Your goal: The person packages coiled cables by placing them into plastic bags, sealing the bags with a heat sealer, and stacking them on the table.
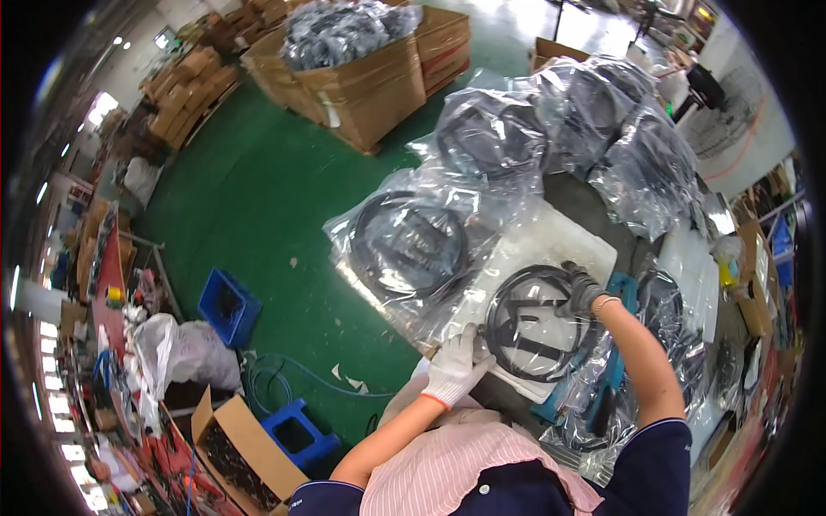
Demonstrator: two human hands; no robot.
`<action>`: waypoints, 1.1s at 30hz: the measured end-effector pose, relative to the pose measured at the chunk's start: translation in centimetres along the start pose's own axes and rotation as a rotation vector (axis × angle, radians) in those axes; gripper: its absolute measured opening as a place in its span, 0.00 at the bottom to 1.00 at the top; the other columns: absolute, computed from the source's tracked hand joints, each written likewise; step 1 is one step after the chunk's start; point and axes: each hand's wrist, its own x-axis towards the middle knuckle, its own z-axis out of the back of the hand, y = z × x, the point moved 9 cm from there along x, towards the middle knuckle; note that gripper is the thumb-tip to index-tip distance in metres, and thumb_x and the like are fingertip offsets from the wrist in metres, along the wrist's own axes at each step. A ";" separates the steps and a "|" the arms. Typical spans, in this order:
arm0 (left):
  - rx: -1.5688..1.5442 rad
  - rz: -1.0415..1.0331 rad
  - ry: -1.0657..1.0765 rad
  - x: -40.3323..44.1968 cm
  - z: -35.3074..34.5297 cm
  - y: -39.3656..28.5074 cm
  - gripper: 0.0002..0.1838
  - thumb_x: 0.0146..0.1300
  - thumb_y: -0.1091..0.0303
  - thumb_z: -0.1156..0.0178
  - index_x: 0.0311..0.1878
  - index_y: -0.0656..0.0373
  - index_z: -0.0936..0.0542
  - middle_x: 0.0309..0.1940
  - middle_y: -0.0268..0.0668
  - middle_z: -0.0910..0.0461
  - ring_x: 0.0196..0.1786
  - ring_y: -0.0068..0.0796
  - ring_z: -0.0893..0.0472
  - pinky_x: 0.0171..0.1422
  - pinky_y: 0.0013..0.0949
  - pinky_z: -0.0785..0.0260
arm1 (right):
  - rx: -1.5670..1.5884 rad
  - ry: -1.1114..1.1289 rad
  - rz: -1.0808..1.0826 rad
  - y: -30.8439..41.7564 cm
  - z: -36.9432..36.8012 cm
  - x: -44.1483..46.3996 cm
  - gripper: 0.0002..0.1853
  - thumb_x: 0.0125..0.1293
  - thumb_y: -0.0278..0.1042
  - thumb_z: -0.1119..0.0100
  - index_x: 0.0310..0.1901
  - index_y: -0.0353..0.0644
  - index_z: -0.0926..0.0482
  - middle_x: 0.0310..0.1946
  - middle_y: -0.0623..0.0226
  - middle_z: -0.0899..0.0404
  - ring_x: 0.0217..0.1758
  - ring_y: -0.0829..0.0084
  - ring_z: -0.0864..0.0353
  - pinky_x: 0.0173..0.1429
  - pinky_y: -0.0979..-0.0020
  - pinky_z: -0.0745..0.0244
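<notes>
A black coiled hose or cable point(492, 320) lies in a clear plastic bag on a white foam-like pad point(551, 225). Dark bars and small parts lie inside its ring. My left hand point(460, 368), in a white knit glove with an orange cuff, rests at the ring's left edge with its fingers stretched out. My right hand point(582, 289), in a dark grey glove, lies over the ring's upper right, with thumb and fingers spread apart. Whether either hand pinches the thin film is hard to make out. Another bagged coil point(413, 245) lies just left of the pad.
More bagged coils point(490, 133) lie beyond the pad. Bagged pieces point(661, 301) and a teal frame point(621, 297) stand on the right. A large carton point(366, 95) stands at the back. On the green floor are a blue bin point(229, 307), a blue stool point(299, 434) and an open carton point(249, 439).
</notes>
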 end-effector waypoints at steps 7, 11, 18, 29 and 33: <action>-0.554 0.219 0.044 -0.5 0.9 3.6 0.40 0.63 0.58 0.31 0.74 0.59 0.38 0.54 0.43 0.22 0.55 0.38 0.21 0.59 0.40 0.26 | 0.542 0.211 -0.033 8.2 5.5 -6.7 0.43 0.38 0.37 0.16 0.60 0.34 0.22 0.47 0.64 0.15 0.53 0.73 0.20 0.60 0.70 0.24; -1.132 0.089 -0.138 1.8 7.5 4.5 0.36 0.65 0.70 0.32 0.74 0.57 0.37 0.54 0.33 0.24 0.54 0.22 0.25 0.58 0.30 0.28 | 0.978 0.073 0.038 11.9 8.0 -6.3 0.41 0.40 0.32 0.15 0.60 0.35 0.22 0.47 0.68 0.17 0.50 0.76 0.21 0.59 0.71 0.24; -0.743 0.184 -0.348 11.6 24.1 14.7 0.32 0.68 0.64 0.35 0.70 0.65 0.34 0.51 0.44 0.18 0.50 0.27 0.19 0.56 0.29 0.26 | 0.849 -0.006 0.132 22.0 4.2 9.7 0.49 0.52 0.47 0.20 0.71 0.36 0.36 0.63 0.55 0.25 0.64 0.64 0.24 0.67 0.67 0.29; 0.385 -0.547 -0.305 20.1 26.1 6.5 0.30 0.53 0.55 0.30 0.59 0.55 0.22 0.55 0.46 0.23 0.58 0.54 0.25 0.65 0.56 0.35 | -0.049 -0.458 0.219 31.8 0.1 8.1 0.54 0.54 0.79 0.45 0.77 0.51 0.40 0.80 0.48 0.53 0.84 0.48 0.62 0.81 0.36 0.77; 0.443 -0.552 -0.296 21.8 24.2 6.6 0.31 0.55 0.53 0.31 0.61 0.56 0.20 0.59 0.48 0.23 0.62 0.57 0.27 0.69 0.56 0.36 | 0.027 -0.361 0.169 31.4 -0.8 9.2 0.60 0.52 0.84 0.47 0.80 0.54 0.47 0.82 0.49 0.59 0.85 0.45 0.69 0.79 0.33 0.81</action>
